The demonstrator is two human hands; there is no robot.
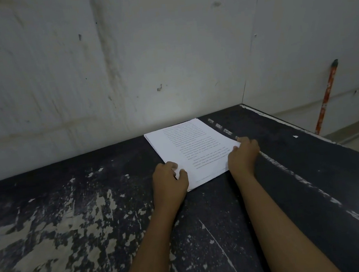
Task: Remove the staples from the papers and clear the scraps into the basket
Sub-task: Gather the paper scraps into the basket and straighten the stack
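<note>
Left grip (170, 180): clamps papers (189, 150) at stack's 7 o'clock corner, thumb on top. Papers: flat on worktop (90, 192), 12 o'clock from person, near wall (164, 58). Right grip (243, 155): fingers curled over stack's 4 o'clock edge, holding it. Scraps (219, 127): row at 2 o'clock. No basket in view. Best: square stack, find stapled corner, pin flat before prying.

A: Entry one: what is appearing in view?
B: Left hand (168, 182) and right hand (243, 155), both appearing bare, their outlines blurring a little at the fingers
A: Entry two?
B: Left forearm (149, 248) and right forearm (280, 225), both showing bare from wrist to the lower edge of the view, slim at the wrist and widening toward the elbow
</note>
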